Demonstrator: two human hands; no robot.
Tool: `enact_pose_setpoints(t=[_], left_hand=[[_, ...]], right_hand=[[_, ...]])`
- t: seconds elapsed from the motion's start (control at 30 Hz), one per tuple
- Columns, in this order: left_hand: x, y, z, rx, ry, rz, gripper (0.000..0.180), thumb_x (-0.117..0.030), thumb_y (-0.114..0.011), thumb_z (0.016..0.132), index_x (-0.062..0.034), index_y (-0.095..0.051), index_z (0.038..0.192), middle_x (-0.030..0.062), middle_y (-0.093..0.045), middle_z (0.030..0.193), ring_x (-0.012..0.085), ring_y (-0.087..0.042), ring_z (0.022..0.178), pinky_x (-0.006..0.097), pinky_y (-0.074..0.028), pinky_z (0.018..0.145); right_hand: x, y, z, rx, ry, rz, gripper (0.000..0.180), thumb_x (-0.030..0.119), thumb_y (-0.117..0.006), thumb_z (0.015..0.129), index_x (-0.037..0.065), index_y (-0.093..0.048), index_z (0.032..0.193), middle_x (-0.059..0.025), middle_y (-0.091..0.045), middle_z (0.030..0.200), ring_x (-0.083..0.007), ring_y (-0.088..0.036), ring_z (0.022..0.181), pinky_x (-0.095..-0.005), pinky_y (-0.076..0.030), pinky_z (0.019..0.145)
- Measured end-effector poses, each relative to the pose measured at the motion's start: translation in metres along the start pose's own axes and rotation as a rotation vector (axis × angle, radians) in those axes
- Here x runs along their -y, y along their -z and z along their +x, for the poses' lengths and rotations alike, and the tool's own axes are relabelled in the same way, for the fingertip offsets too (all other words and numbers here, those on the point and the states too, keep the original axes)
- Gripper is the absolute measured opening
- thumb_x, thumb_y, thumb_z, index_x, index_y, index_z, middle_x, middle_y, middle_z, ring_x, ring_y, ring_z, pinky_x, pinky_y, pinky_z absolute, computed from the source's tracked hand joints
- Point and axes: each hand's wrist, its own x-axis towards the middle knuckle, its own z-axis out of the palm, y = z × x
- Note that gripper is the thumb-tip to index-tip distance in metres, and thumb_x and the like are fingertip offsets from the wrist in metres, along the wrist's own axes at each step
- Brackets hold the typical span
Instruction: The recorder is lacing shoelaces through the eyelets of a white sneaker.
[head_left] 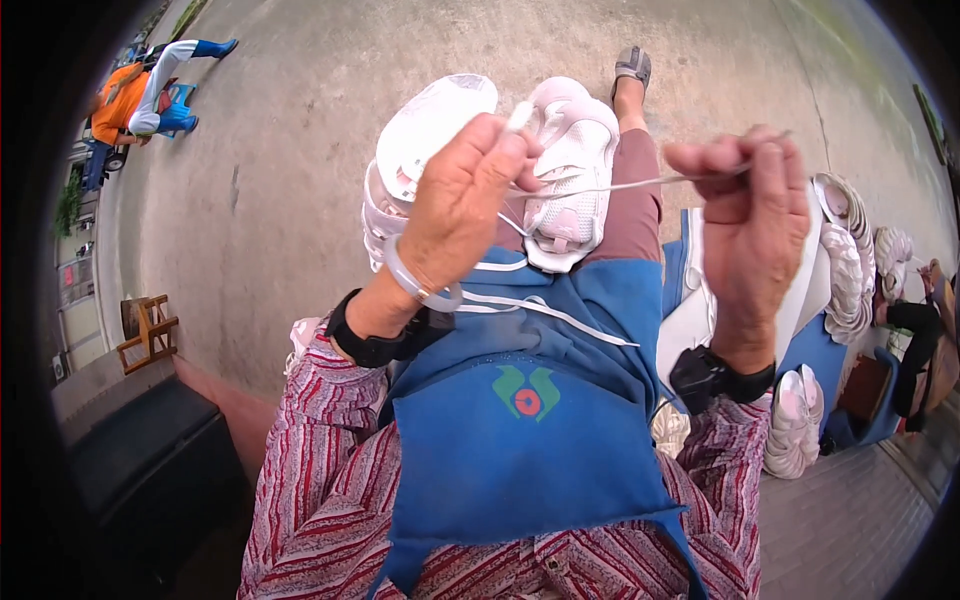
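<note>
Over the feed I'm seeing a blue apron [530, 475] nearest me, and beyond it my left hand [462, 195] and right hand [755, 215] are each pinching a white lace [630, 185] in a closed grip, drawing it across between them. Beneath that lace a white-and-pink shoe [575, 215] is lying over the brown trousers [640, 190], with another pale shoe [435, 130] sitting just left. Far off at upper left, a person in orange [117, 105] is sitting on the concrete floor's [300, 150] far side.
</note>
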Motion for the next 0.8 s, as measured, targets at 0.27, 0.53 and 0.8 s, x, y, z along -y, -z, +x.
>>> enact_pose_setpoints(t=[0.27, 0.53, 0.8], left_hand=[[-0.047, 0.183, -0.03, -0.848, -0.203, 0.653, 0.033, -0.024, -0.047, 0.098, 0.0033, -0.063, 0.108, -0.0029, -0.046, 0.07, 0.0079, -0.045, 0.071, 0.02, -0.035, 0.068], [-0.02, 0.169, -0.028, -0.63, -0.089, 0.378, 0.034, -0.019, -0.046, 0.098, 0.0029, -0.054, 0.122, -0.0042, -0.042, 0.066, 0.0074, -0.047, 0.066, 0.022, -0.041, 0.071], [0.059, 0.032, 0.014, 0.083, 0.022, 0.433, 0.025, -0.011, -0.047, 0.096, -0.0024, -0.057, 0.117, 0.0012, -0.055, 0.074, 0.0062, -0.053, 0.069, 0.021, -0.046, 0.064]], right_hand=[[0.229, 0.281, -0.012, -0.338, 0.253, -0.314, 0.013, 0.012, -0.042, 0.096, 0.006, -0.043, 0.085, 0.0027, -0.031, 0.058, -0.0073, -0.029, 0.043, -0.0208, -0.026, 0.037], [0.068, 0.194, -0.01, -0.657, 0.186, -0.883, 0.027, 0.003, -0.048, 0.09, 0.002, -0.062, 0.114, 0.005, -0.05, 0.071, -0.0012, -0.04, 0.058, -0.0165, -0.032, 0.047], [-0.094, 0.086, -0.004, 0.272, 0.025, -1.373, 0.015, 0.013, -0.058, 0.084, 0.005, -0.066, 0.094, -0.0134, -0.059, 0.085, -0.0319, -0.06, 0.077, -0.0404, -0.049, 0.068]])
